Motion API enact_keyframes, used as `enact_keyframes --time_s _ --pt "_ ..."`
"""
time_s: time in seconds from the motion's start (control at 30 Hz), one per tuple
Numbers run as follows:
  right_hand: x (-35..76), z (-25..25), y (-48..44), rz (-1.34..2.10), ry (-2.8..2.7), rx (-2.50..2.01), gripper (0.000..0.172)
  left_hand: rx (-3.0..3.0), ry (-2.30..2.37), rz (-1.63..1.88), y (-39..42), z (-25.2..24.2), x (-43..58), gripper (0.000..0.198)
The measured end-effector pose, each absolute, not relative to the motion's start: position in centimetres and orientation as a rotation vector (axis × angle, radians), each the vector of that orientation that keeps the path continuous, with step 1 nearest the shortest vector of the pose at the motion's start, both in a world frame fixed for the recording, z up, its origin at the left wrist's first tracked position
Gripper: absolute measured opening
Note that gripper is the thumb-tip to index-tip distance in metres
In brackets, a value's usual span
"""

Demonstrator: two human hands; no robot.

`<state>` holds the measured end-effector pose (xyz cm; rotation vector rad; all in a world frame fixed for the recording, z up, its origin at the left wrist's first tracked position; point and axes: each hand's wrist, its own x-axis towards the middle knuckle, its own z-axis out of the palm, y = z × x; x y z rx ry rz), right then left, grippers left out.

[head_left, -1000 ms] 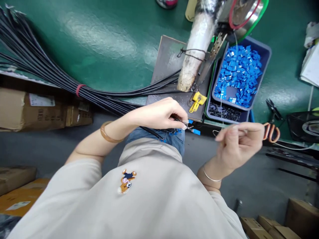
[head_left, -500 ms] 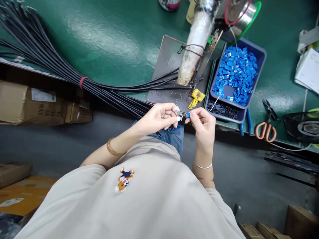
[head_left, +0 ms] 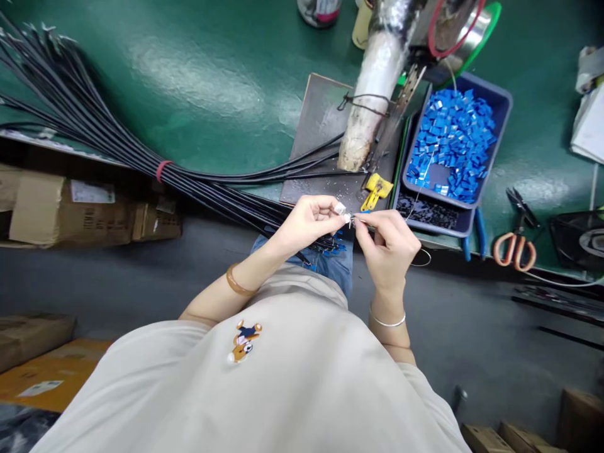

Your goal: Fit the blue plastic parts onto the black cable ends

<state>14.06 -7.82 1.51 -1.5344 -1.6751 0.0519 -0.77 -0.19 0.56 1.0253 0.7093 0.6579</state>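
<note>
My left hand (head_left: 317, 221) is closed, its thumb and finger, with white wraps on the tips, pinching a cable end (head_left: 352, 220) with thin wire tips showing. Meeting it from the right, my right hand (head_left: 389, 234) is closed in a pinch at the same spot. What its fingertips hold is too small to make out. A thin silvery wire (head_left: 425, 257) loops out beside that hand. Below my left hand, black cable ends with blue pieces (head_left: 334, 244) lie over my lap. Just above the fingertips is a yellow clip-like piece (head_left: 376, 191) on a dark plate (head_left: 314, 126).
A red-banded bundle of black cables (head_left: 141, 157) crosses the green bench from the left. A white-wrapped tube (head_left: 368, 94) leans over the plate. To the right stand a bin (head_left: 504, 119) of blue pieces, blue-handled pliers (head_left: 480, 233) and orange-handled scissors (head_left: 514, 248).
The blue piece earlier between my right fingertips no longer shows there. My right hand has turned flatter and closer to my left fingertips. The wire loop now shows beside it.
</note>
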Motion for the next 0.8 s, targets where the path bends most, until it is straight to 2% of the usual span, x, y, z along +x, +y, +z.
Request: enact_keyframes --time_s 0.23,0.43,0.53,0.7,0.8 --pt "14.5 1.4 -7.8 -0.020 -1.815 -1.573 0.011 1.075 0.734 0.657 -0.1 0.7 -0.5 0.023" --pt "14.9 1.6 -7.8 0.113 -1.783 -1.528 0.013 1.085 0.721 0.627 0.1 0.8 -0.6 0.030" --pt "15.0 1.5 -7.9 0.070 -1.797 -1.539 0.013 1.077 0.715 0.616 0.1 0.7 -0.5 0.031" --pt "15.1 1.4 -7.9 -0.013 -1.882 -1.549 0.014 1.078 0.702 0.612 0.0 0.6 -0.5 0.026" --pt "14.9 1.4 -7.8 0.067 -1.799 -1.542 0.011 1.076 0.676 0.629 -0.1 0.7 -0.6 0.024"
